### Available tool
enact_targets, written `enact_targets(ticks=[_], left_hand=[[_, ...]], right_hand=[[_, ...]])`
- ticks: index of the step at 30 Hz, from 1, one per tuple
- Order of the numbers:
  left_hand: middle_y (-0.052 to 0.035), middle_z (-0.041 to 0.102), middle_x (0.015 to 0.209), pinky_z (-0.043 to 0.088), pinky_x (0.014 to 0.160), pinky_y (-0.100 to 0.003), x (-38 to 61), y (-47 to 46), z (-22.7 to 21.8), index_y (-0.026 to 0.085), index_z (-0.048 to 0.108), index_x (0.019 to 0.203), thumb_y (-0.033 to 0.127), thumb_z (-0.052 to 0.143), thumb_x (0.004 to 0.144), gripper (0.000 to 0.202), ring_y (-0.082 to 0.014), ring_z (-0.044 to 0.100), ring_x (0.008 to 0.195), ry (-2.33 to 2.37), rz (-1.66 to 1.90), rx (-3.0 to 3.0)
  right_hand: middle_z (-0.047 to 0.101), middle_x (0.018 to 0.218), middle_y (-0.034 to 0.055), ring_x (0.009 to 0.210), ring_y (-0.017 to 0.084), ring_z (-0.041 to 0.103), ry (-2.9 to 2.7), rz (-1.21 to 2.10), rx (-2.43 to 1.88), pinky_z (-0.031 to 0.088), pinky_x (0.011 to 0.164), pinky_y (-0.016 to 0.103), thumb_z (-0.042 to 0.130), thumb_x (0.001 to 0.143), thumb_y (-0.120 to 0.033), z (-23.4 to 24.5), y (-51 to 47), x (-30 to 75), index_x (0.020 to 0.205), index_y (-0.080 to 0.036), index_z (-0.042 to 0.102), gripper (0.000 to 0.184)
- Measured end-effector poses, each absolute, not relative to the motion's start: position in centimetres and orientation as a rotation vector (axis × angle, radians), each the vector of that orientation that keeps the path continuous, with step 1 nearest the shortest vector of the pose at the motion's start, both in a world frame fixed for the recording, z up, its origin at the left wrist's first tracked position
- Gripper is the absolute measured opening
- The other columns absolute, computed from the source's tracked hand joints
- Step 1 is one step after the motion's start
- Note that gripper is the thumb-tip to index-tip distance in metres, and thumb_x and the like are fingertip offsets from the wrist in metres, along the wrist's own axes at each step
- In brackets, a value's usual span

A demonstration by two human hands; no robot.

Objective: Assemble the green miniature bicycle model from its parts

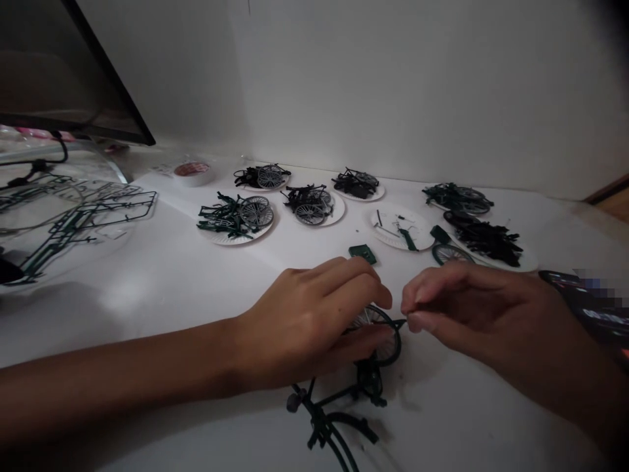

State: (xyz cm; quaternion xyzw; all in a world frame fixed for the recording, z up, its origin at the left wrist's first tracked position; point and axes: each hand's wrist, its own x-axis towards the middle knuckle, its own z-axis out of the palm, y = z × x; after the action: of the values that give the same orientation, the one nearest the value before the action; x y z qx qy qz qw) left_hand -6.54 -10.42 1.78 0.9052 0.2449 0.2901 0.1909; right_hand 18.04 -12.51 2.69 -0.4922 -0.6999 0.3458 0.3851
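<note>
Dark green glossy plastic forms the model bicycle (322, 426), its wheel (394, 347) having a black rim and thin silver-grey spokes. Matt white paper plates (230, 240) sit on a smooth, faintly shiny white surface (147, 308).

Your left arm (122, 370) reaches in from 9 o'clock, wrist low, and your left hand (307, 321) curves palm-down with its fingers bent. Your right hand (466, 308) comes in from 4 o'clock, its thumb and fingertips (415, 303) pinched together, just beside the left hand.
</note>
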Motion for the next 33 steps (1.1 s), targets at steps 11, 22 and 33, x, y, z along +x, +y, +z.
enact_targets(ticks=[11, 22, 33], left_hand=[[-0.009, 0.064, 0.105, 0.055, 0.071, -0.024, -6.1, -10.7, 0.8, 0.015, 0.059, 0.104, 0.021, 0.061, 0.099, 0.008, -0.0138, 0.063, 0.085, 0.475, 1.052, 2.345], [-0.0082, 0.069, 0.102, 0.056, 0.076, -0.022, -6.2, -10.4, 0.7, 0.011, 0.064, 0.099, 0.012, 0.063, 0.098, 0.002, -0.0134, 0.065, 0.092, 0.484, 1.156, 2.382], [-0.0066, 0.072, 0.096, 0.054, 0.072, -0.025, -6.6, -10.3, 0.5, 0.017, 0.058, 0.098, 0.01, 0.054, 0.1, 0.008, -0.0156, 0.066, 0.088, 0.486, 1.217, 2.594]], right_hand=[[0.078, 0.076, -0.0049, 0.07, 0.01, 0.075, -1.634, 0.945, -1.273, 0.057, 0.065, 0.008, 0.086, 0.07, -0.026, 3.4, -14.2, 14.8, 0.08, -0.029, 0.074, 0.016], [0.078, 0.068, -0.0015, 0.059, 0.013, 0.074, -1.549, 0.803, -1.424, 0.059, 0.056, 0.014, 0.089, 0.068, -0.038, 3.1, -14.0, 15.1, 0.07, -0.027, 0.076, 0.017], [0.075, 0.061, -0.0035, 0.053, 0.012, 0.072, -1.51, 0.661, -1.464, 0.056, 0.051, 0.012, 0.086, 0.066, -0.03, 3.3, -14.6, 13.9, 0.065, -0.026, 0.073, 0.013]])
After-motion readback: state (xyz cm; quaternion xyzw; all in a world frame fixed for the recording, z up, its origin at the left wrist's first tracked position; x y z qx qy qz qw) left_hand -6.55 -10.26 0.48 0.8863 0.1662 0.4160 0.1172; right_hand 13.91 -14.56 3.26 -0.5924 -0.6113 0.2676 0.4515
